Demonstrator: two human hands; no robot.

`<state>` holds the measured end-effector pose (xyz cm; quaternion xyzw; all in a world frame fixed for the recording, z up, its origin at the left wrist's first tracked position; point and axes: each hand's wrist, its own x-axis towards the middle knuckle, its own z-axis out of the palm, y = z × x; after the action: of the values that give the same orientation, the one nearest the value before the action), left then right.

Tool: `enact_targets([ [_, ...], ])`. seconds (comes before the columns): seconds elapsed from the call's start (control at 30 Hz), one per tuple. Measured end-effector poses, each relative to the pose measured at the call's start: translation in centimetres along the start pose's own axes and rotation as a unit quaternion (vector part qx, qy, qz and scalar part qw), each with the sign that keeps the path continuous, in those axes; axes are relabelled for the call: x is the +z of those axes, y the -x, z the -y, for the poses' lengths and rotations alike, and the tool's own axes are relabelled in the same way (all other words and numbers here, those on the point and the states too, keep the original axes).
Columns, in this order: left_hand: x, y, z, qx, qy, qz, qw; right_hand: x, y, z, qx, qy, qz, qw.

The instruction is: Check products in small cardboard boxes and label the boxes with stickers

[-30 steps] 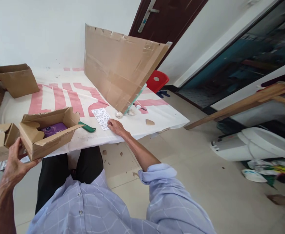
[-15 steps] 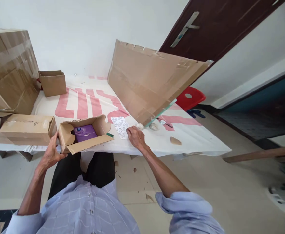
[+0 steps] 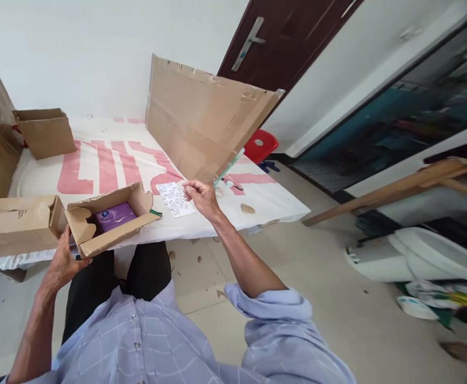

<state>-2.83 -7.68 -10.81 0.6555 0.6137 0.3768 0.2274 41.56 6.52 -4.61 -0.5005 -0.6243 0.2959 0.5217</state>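
My left hand (image 3: 62,262) holds the left end of an open cardboard box (image 3: 115,240), its thumb low at the near corner and its fingers against the side. Inside the box lies a purple packet (image 3: 117,216). My right hand (image 3: 202,199) is closed in a pinch over the right edge of a white sheet (image 3: 174,200) covered in small drawn outlines. Whatever the fingertips hold, if anything, is too small to make out. A dark green strip (image 3: 155,213) sticks out at the box's right end.
A large cardboard panel (image 3: 201,117) stands upright on the cloth-covered table (image 3: 277,205). A closed carton (image 3: 17,224) adjoins the box on the left, with a small open carton (image 3: 45,136) behind. A brown scrap (image 3: 247,209) lies right. Beyond are a red stool (image 3: 260,145) and wooden beam (image 3: 369,200).
The view has swung to the right. My right hand has lifted slightly from beside the sheet, fingers still pinched. My left hand keeps its place on the box.
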Motion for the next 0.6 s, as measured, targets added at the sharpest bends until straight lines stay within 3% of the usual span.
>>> enact_targets([
  [0.1, 0.1, -0.4, -0.4, -0.008, 0.014, 0.012, 1.000, -0.8, 0.6, -0.8, 0.037, -0.065, 0.013, 0.997],
  [0.27, 0.1, -0.6, -1.0, -0.006, 0.016, 0.018, 1.000, -0.2, 1.9, -0.5, 0.076, -0.132, 0.033, 0.988],
  [0.6, 0.0, -0.6, -1.5, 0.000, 0.023, 0.014, 1.000, 0.7, 3.3, 1.6, 0.062, -0.159, 0.056, 0.984],
])
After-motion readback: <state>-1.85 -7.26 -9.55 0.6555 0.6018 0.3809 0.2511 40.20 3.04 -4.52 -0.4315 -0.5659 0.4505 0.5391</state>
